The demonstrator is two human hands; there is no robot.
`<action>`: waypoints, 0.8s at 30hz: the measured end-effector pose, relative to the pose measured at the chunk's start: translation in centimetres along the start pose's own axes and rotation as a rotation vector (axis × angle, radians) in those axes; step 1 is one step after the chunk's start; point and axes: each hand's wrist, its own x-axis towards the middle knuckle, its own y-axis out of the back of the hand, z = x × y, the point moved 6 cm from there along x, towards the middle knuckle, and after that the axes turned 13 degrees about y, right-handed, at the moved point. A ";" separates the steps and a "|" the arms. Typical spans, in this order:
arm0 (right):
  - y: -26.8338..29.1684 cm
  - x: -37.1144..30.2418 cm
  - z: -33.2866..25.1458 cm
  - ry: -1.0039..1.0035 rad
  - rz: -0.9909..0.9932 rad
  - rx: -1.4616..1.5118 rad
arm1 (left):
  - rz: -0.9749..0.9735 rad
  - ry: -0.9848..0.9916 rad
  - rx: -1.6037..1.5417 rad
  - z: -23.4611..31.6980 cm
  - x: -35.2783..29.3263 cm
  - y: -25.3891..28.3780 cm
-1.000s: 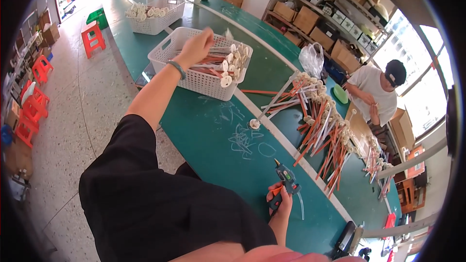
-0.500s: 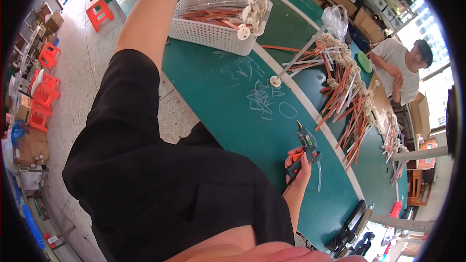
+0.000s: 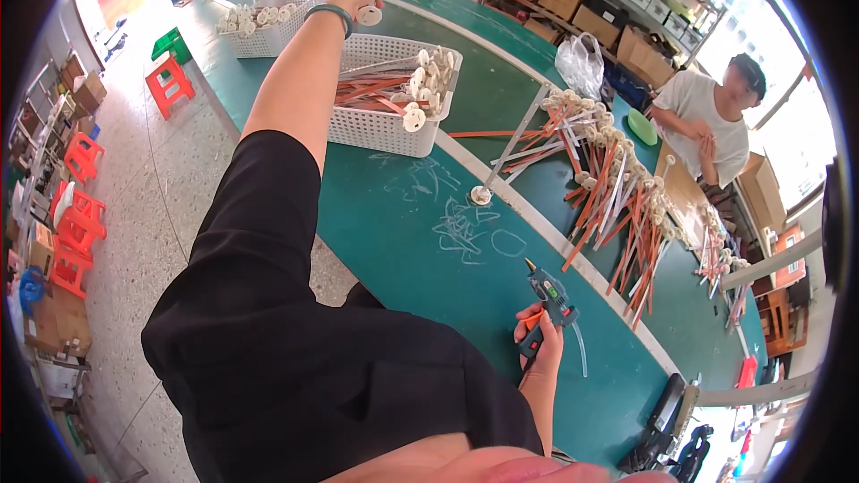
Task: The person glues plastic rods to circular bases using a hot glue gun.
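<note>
My right hand (image 3: 540, 340) is wrapped round a dark hot glue gun (image 3: 552, 297) with an orange trigger. Its nozzle points up and away from me, and a clear glue stick trails from its back. Far out to the left, my left hand (image 3: 355, 0) is closed on a small white piece with a round disc (image 3: 369, 15). This hand is above the far end of a white perforated basket (image 3: 380, 136). Inside that basket lie orange and white strips with white round ends (image 3: 414, 118).
A second white basket (image 3: 259, 43) of similar pieces stands farther left. Strip bundles (image 3: 617, 188) hang along the rail across the green table (image 3: 403, 241). A metal post (image 3: 514, 148) rises from the table. A person (image 3: 711, 121) sits opposite. Red stools (image 3: 168, 85) stand on the floor.
My left hand has come into view, closed on the white disc piece. The view has shifted, showing more of the far left. The glue gun stays in my right hand.
</note>
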 end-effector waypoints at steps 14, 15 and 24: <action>-0.5 -0.3 -0.7 -0.047 0.035 -0.022 | -0.307 -0.129 -0.453 0.9 -4.0 -4.7; -0.6 -0.1 -0.6 -0.056 0.024 -0.026 | -0.346 -0.253 -0.473 2.1 -6.7 -4.2; 0.2 0.2 -0.1 -0.007 0.008 -0.029 | 0.164 -1.222 -0.545 15.5 -31.6 7.1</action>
